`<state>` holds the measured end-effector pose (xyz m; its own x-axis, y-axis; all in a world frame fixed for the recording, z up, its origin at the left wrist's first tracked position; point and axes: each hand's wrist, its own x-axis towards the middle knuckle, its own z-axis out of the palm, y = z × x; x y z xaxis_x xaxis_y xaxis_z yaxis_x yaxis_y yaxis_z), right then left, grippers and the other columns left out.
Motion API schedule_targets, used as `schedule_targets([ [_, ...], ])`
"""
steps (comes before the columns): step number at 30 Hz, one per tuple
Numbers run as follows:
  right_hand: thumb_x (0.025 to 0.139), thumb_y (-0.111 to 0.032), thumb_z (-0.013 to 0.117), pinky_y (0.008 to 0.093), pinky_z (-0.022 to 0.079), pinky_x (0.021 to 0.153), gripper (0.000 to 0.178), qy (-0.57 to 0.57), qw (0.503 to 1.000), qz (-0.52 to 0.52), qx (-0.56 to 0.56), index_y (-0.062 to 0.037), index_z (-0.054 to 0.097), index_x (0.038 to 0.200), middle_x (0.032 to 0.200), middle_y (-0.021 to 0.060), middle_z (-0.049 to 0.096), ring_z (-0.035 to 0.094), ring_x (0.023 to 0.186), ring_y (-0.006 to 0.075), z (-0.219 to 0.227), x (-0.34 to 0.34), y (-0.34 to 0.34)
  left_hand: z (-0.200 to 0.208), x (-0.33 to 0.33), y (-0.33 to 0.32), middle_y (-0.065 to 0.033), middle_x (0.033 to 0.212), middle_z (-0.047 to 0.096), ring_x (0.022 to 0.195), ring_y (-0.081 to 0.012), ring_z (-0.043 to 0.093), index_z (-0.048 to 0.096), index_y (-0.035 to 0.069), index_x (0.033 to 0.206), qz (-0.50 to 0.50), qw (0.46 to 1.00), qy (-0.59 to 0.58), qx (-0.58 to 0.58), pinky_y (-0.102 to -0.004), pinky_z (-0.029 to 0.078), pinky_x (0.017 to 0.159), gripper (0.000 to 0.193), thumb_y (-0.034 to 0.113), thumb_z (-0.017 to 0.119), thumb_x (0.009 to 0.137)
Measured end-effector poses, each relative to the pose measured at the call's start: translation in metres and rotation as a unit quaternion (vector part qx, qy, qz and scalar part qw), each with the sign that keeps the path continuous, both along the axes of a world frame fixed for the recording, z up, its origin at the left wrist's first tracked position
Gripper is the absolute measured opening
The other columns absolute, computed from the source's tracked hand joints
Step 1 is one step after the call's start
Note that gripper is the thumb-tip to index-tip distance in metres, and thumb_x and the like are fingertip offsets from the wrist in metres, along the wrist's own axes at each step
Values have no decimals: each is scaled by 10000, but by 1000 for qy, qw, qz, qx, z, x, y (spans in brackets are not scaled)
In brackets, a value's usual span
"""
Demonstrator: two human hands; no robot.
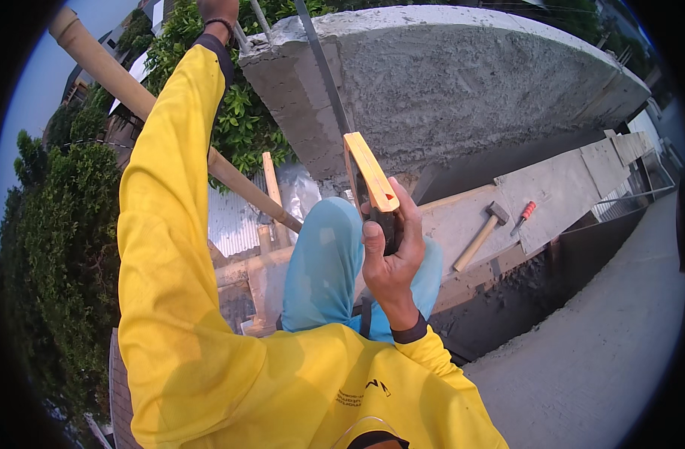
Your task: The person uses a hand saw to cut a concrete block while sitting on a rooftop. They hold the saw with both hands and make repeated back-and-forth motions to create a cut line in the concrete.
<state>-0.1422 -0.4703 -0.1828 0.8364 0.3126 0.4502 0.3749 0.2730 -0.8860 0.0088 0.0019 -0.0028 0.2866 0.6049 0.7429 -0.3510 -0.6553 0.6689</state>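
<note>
My right hand (395, 258) is closed around the yellow and black handle of a handsaw (372, 173), in front of my knees. The saw's dark, narrow-looking blade (324, 71) is seen nearly edge-on and runs up past the top of the picture, by the end of a grey cement wall (462, 82). My left arm stretches far up and forward, and my left hand (219, 10) is cut off by the upper edge. Thin metal rods (259, 16) rise beside that hand; its fingers are hidden, so any hold on something cannot be made out.
To my right, a wooden-handled hammer (481, 236) and a red-handled tool (524, 215) lie on a grey plank walkway (567, 191). A bamboo pole (234, 176) slants past my left arm. Corrugated sheeting (238, 221) and timber lie below; a dark gap (500, 307) runs beside the walkway.
</note>
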Motion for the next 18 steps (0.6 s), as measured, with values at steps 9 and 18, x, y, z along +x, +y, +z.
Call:
schedule_targets([
  [9, 1055, -292, 641, 372, 531, 1020, 547, 24, 1000, 15, -12, 57, 533, 1462, 1377, 237, 651, 674, 1224, 301, -3, -5, -5, 4, -8, -13, -10, 752, 636, 626, -126, 599, 671, 67, 963, -41, 999, -10, -8, -320, 492, 590, 200, 265, 698, 963],
  [18, 1063, -263, 619, 354, 556, 842, 517, -94, 994, -42, -19, -72, 529, 1535, 1229, 180, 724, 710, 973, 263, 44, 65, 82, -2, 0, 7, -16, 791, 653, 690, -140, 624, 674, 68, 978, -19, 1000, -11, 22, -331, 504, 652, 227, 293, 697, 955],
])
